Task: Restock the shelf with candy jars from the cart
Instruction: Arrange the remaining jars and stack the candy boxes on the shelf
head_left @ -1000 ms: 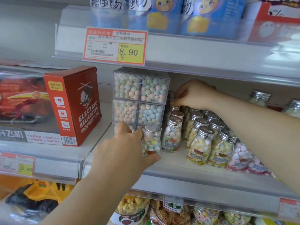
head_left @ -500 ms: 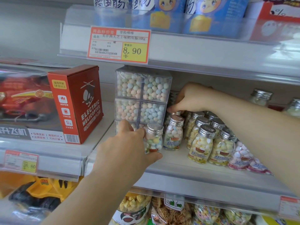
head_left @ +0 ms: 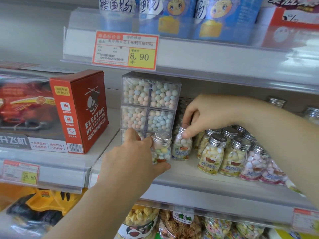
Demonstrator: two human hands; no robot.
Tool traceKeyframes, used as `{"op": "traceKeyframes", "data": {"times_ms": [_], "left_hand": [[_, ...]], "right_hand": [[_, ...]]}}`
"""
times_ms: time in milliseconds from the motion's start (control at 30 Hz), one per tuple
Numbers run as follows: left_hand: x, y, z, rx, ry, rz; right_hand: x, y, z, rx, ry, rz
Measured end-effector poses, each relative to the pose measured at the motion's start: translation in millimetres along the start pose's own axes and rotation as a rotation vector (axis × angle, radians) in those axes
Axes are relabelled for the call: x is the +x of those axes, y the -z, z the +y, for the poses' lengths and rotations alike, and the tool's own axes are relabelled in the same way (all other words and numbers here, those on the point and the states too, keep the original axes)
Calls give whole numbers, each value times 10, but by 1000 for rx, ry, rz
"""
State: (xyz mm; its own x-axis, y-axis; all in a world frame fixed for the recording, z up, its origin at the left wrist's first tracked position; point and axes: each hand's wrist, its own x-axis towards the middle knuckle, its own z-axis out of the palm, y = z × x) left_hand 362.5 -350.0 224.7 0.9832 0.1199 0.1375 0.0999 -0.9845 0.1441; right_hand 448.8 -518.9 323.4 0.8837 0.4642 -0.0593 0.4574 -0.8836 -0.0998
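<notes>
Two hands, two jars: left hand (head_left: 131, 160) grips the multicolour jar (head_left: 162, 147) from the side, right hand (head_left: 209, 114) pinches the pale jar (head_left: 182, 146) by its cap.

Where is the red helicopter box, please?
Head view, left side: the red helicopter box stands on the shelf, just left of the stacked clear candy boxes.

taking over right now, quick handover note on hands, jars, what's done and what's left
Left hand: grips a mixed-colour candy jar, upright at the shelf front beside the stacked clear candy boxes; whether it is set down is hidden.
Right hand: pinches the cap of a white-candy jar standing just right of it.
Done: rows of yellow-candy jars and pink-candy jars stand on the shelf.
Left: settle and release both jars, then fetch more; the cart is out of view.
</notes>
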Motion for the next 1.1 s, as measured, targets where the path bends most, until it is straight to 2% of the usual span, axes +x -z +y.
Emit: {"op": "traceKeyframes", "data": {"times_ms": [333, 433, 500, 600, 767, 900, 1100], "left_hand": [[-14, 5, -4, 2, -1, -3], [-25, 2, -7, -15, 1, -4], [-22, -1, -12, -24, 1, 2], [-16, -5, -1, -26, 2, 10], [-9, -23, -7, -30, 1, 19], [-10, -28, -12, -20, -6, 33], [-15, -5, -17, -19, -7, 14]], "right_hand": [[7, -151, -9, -77, -92, 176], [-107, -49, -95, 36, -37, 278], [-191, 4, -174, 109, 19, 217], [-289, -9, -261, 62, 51, 101], [-332, -180, -377, 96, 72, 124], [-252, -404, -435, 96, 102, 253], [-271, -308, -215, 233, 89, 155]]}}
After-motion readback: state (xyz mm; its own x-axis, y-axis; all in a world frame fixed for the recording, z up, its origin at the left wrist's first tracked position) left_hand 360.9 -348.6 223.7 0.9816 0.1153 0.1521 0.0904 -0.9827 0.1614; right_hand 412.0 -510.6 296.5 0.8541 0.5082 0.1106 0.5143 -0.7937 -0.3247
